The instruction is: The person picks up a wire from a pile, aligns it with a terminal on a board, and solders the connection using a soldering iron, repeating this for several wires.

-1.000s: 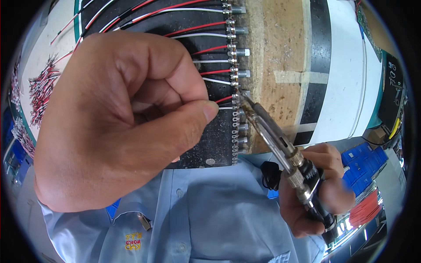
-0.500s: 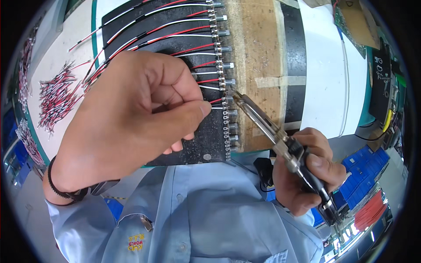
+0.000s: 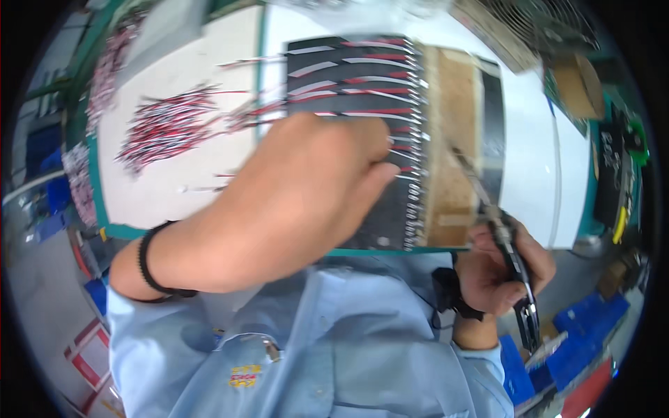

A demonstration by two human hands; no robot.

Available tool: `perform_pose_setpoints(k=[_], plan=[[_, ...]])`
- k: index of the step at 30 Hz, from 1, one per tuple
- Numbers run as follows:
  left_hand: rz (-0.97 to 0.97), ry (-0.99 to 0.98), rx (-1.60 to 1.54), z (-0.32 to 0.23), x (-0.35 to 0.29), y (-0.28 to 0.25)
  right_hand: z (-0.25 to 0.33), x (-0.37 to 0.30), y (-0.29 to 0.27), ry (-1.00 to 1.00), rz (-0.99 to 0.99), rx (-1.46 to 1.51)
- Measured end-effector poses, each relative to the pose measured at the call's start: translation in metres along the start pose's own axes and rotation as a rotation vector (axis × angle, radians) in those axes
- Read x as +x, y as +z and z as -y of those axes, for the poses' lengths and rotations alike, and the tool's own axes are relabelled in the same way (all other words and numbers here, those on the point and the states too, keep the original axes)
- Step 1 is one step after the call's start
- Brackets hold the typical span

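My left hand [image 3: 300, 198] reaches across a black board [image 3: 366, 209], its thumb and bent fingers closed near a row of small metal connectors [image 3: 411, 198]. A red and white wire pair [image 3: 405, 172] runs from beside the thumb tip to one connector; the grip itself is partly hidden and blurred. More red and white wires [image 3: 376, 92] extend leftward from the connectors farther up. In my right hand [image 3: 488, 279] is a slim soldering iron [image 3: 507, 244] with a black handle. Its tip hangs over the brown strip [image 3: 446, 188], apart from the connectors.
A heap of cut red and white wires [image 3: 167, 129] lies on the pale surface at left. Cardboard [image 3: 575, 83] and a coiled metal guard [image 3: 540, 17] are at the back right. Blue bins [image 3: 585, 327] stand low on the right.
The soldering iron has drawn back rightward from the connectors. My left hand stays by the same connector. The whole view has shifted, showing more of the table on the left.
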State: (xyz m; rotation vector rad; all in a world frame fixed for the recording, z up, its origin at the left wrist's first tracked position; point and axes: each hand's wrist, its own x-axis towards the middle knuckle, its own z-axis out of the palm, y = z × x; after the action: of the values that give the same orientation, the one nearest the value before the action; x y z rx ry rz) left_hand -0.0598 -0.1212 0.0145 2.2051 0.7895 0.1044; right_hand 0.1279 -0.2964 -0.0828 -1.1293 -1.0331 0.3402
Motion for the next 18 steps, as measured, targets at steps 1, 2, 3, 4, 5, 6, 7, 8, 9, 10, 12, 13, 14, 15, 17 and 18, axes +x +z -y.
perform_pose_setpoints(k=[1,2,3,4,5,6,7,8,9,10,12,13,14,15,17,18], plan=[[-0.039,0.018,0.089,0.003,-0.01,-0.004,-0.002,0.0,0.003,-0.001,-0.032,-0.048],[-0.135,-0.068,0.106,0.01,-0.022,-0.013,-0.004,0.002,0.004,-0.029,-0.02,-0.073],[-0.274,-0.038,0.088,0.018,-0.035,-0.023,-0.005,0.003,0.006,-0.056,-0.03,-0.096],[-0.393,-0.039,0.251,0.038,-0.044,-0.042,-0.006,0.005,0.008,-0.058,-0.012,-0.088],[-0.542,-0.175,0.346,0.058,-0.051,-0.057,-0.006,0.007,0.01,-0.063,-0.026,-0.157],[-0.562,-0.17,0.544,0.077,-0.062,-0.074,-0.007,0.008,0.012,-0.082,-0.03,-0.223],[-0.554,-0.172,0.631,0.101,-0.068,-0.086,-0.008,0.009,0.014,-0.1,-0.033,-0.235],[-0.536,-0.159,0.719,0.123,-0.074,-0.088,-0.009,0.012,0.014,-0.121,-0.001,-0.217],[-0.493,-0.064,0.613,0.143,-0.079,-0.091,-0.01,0.013,0.016,-0.14,-0.022,-0.226],[-0.448,-0.038,0.497,0.16,-0.083,-0.092,-0.01,0.014,0.016,-0.127,-0.041,-0.224],[-0.404,-0.023,0.341,0.18,-0.089,-0.096,-0.011,0.015,0.018,-0.12,-0.098,-0.229],[-0.459,0.016,0.349,0.184,-0.09,-0.096,-0.012,0.016,0.018,-0.132,-0.091,-0.223],[-0.487,0.028,0.356,0.185,-0.092,-0.1,-0.012,0.016,0.018,-0.126,-0.091,-0.228],[-0.531,0.062,0.366,0.184,-0.093,-0.103,-0.012,0.016,0.019,-0.121,-0.091,-0.23],[-0.576,0.034,0.377,0.181,-0.093,-0.11,-0.011,0.016,0.02,-0.107,-0.107,-0.242],[-0.609,0.026,0.385,0.18,-0.093,-0.112,-0.01,0.016,0.02,-0.102,-0.112,-0.248]])
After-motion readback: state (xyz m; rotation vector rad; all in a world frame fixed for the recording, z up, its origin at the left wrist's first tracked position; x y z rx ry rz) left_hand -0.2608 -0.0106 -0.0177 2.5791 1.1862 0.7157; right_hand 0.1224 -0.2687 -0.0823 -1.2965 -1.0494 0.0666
